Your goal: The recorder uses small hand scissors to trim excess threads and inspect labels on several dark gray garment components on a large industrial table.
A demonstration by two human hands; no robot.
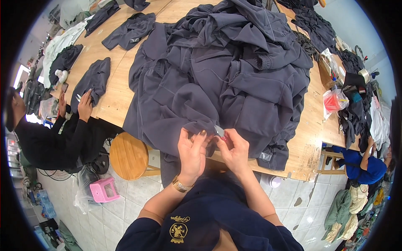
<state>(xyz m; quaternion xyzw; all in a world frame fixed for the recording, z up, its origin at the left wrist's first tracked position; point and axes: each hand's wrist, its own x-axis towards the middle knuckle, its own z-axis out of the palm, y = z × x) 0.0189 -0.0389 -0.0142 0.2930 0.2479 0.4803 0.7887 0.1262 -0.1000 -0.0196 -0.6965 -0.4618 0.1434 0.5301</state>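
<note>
A big heap of dark grey garments (197, 79) lies in front of me on a wooden table. At its near edge my left hand (192, 152) pinches a fold of a dark grey garment (184, 111) between thumb and fingers. Close beside it, almost touching, my right hand (235, 154) is closed around small thread snips (219, 131) with a silver blade and a red handle. The blade points up and left toward the pinched cloth. My fingers hide most of the handle and the exact spot at the tips.
At the left, a person (46, 138) works on another dark garment (93, 81) at the same wooden table (295, 161). A round wooden stool (129, 156) and a pink plastic stool (104, 190) stand at my left. Another person in blue (363, 165) sits at the far right.
</note>
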